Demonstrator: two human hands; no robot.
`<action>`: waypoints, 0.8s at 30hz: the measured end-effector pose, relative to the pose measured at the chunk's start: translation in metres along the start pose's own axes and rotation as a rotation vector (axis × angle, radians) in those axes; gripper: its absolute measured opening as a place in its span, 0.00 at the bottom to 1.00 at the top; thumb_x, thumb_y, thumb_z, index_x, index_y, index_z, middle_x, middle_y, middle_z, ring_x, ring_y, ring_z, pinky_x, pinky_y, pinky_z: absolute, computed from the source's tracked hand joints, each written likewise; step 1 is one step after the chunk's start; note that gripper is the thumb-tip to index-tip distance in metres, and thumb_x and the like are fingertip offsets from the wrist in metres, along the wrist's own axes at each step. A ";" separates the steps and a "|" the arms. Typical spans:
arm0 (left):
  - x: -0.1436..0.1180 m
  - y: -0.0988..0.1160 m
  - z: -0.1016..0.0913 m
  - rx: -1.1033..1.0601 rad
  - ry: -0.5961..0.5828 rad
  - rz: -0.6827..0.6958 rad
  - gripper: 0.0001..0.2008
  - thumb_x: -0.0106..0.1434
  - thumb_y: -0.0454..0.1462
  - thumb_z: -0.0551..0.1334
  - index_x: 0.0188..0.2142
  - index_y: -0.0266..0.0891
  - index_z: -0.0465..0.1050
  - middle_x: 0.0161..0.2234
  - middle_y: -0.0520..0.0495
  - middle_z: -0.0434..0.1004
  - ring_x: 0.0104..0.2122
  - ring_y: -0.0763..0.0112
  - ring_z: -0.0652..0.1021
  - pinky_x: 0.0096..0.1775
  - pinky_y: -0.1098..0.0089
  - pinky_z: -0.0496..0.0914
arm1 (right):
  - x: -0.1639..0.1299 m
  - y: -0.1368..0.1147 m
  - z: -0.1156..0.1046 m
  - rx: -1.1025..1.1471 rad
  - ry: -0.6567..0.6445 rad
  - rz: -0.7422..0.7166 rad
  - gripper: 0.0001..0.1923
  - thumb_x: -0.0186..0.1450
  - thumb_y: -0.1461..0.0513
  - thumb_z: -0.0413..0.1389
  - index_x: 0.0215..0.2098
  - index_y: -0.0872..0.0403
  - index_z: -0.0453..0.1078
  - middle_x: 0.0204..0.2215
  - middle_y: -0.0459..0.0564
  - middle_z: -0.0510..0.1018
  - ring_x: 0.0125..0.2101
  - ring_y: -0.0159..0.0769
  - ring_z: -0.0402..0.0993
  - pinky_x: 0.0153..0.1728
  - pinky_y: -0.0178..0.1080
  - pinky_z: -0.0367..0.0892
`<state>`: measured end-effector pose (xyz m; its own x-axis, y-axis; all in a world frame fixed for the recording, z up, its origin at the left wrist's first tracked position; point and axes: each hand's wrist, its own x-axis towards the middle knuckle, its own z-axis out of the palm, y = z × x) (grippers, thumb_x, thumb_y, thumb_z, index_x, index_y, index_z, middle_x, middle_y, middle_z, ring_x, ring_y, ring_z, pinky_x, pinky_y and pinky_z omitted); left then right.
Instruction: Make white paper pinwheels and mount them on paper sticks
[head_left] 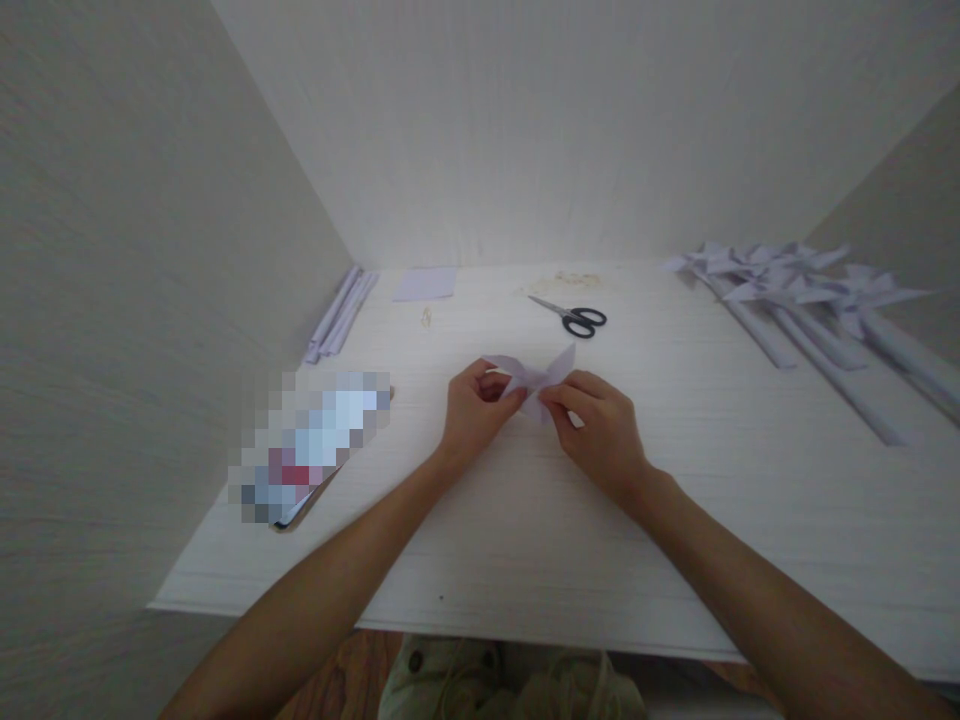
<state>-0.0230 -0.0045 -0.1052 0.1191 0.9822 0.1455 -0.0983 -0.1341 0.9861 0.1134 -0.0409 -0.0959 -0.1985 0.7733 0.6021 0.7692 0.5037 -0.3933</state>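
Observation:
Between my two hands, above the middle of the white table, is a pale lilac paper pinwheel (556,368) with pointed blades standing up. My left hand (480,408) pinches its left side between thumb and fingers. On the right side, my right hand (598,420) grips the paper near the centre with thumb and fingertips. My fingers hide part of the folds. Just beyond the hands lies a pair of scissors (576,318) with black handles, its blades pointing to the back left.
Several finished-looking paper pinwheels on sticks (795,285) lie piled at the right. Rolled paper sticks (341,315), a flat paper sheet (425,284) and a small yellowish loop (426,317) are at the back left. A blurred phone (322,450) lies left. Walls (525,130) enclose the table.

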 end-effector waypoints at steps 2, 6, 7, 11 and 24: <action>0.000 0.000 0.000 -0.013 0.006 -0.008 0.13 0.43 0.30 0.63 0.31 0.34 0.67 0.24 0.51 0.74 0.26 0.73 0.75 0.30 0.73 0.68 | -0.001 0.000 0.000 0.009 0.000 0.013 0.09 0.57 0.68 0.48 0.23 0.55 0.67 0.23 0.49 0.71 0.25 0.32 0.66 0.28 0.33 0.61; 0.001 0.000 -0.002 -0.036 0.018 -0.018 0.16 0.42 0.31 0.64 0.34 0.34 0.67 0.25 0.50 0.75 0.26 0.72 0.75 0.31 0.73 0.69 | -0.001 0.001 0.002 0.025 -0.030 0.072 0.06 0.59 0.65 0.49 0.25 0.56 0.66 0.20 0.46 0.71 0.21 0.29 0.64 0.24 0.31 0.59; 0.001 0.000 -0.002 -0.044 0.017 -0.022 0.17 0.42 0.31 0.64 0.35 0.34 0.66 0.26 0.50 0.75 0.27 0.72 0.75 0.31 0.72 0.69 | 0.000 0.001 0.002 0.025 -0.032 0.081 0.06 0.59 0.64 0.49 0.25 0.56 0.65 0.19 0.45 0.71 0.19 0.28 0.64 0.23 0.31 0.58; 0.001 0.001 -0.002 -0.063 0.017 -0.037 0.20 0.43 0.31 0.64 0.38 0.35 0.65 0.26 0.50 0.76 0.26 0.72 0.76 0.31 0.73 0.69 | 0.000 0.000 0.001 0.028 -0.009 0.082 0.07 0.59 0.62 0.50 0.25 0.56 0.65 0.17 0.44 0.70 0.18 0.27 0.64 0.22 0.30 0.58; 0.001 -0.001 -0.003 -0.040 0.050 -0.016 0.20 0.42 0.30 0.63 0.38 0.35 0.66 0.24 0.51 0.75 0.26 0.72 0.75 0.30 0.73 0.68 | 0.003 -0.002 -0.002 0.288 0.040 0.007 0.06 0.54 0.68 0.52 0.25 0.55 0.71 0.26 0.49 0.77 0.26 0.31 0.72 0.30 0.33 0.67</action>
<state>-0.0258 -0.0035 -0.1060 0.0719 0.9896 0.1244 -0.1362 -0.1138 0.9841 0.1127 -0.0407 -0.0916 -0.1655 0.7643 0.6233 0.5653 0.5914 -0.5750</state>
